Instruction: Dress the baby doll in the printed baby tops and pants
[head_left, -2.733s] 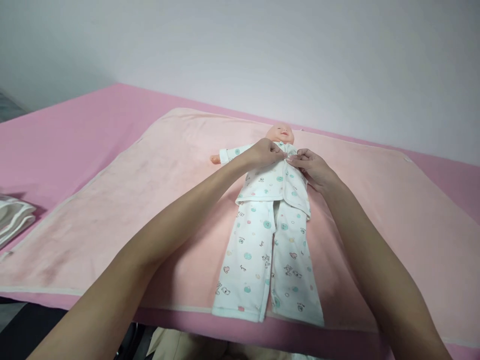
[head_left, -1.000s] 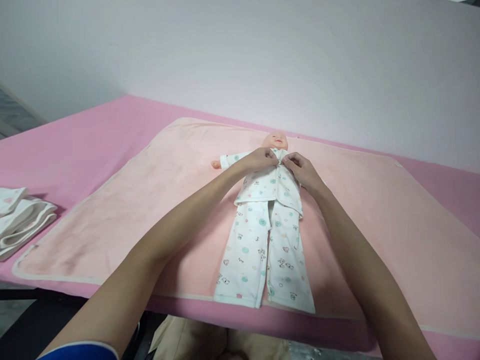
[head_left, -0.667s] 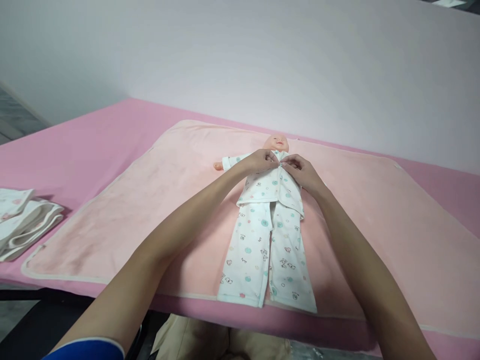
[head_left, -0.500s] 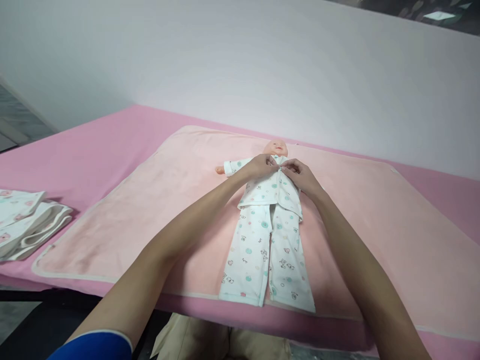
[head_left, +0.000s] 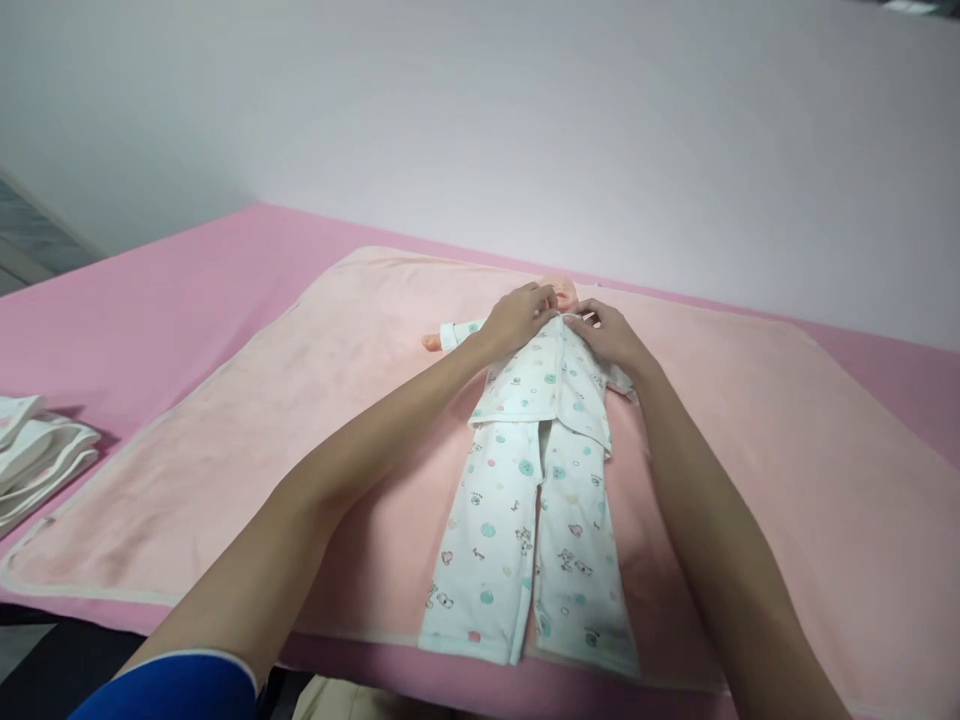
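Observation:
A baby doll (head_left: 564,290) lies on its back, dressed in a white printed baby shirt (head_left: 525,385) and matching pants (head_left: 491,540). At the left side of the shirt's neckline, my left hand (head_left: 521,318) has its fingers bent and closed at the collar, partly over the doll's head. My right hand (head_left: 606,332) pinches the collar on the other side, close under the doll's chin. The shirt front lies overlapped down the middle. One doll hand (head_left: 431,342) sticks out of the left sleeve; the other is hidden by my right hand and forearm.
Beneath the doll spreads a light pink blanket (head_left: 247,450) on a darker pink table cover (head_left: 172,280). Folded white cloths (head_left: 45,455) lie at the left edge. A pale wall (head_left: 480,130) rises behind the table.
Both hands have moved up from the shirt's upper front to the collar by the doll's chin. My view has shifted slightly, with the folded cloths now farther out of frame.

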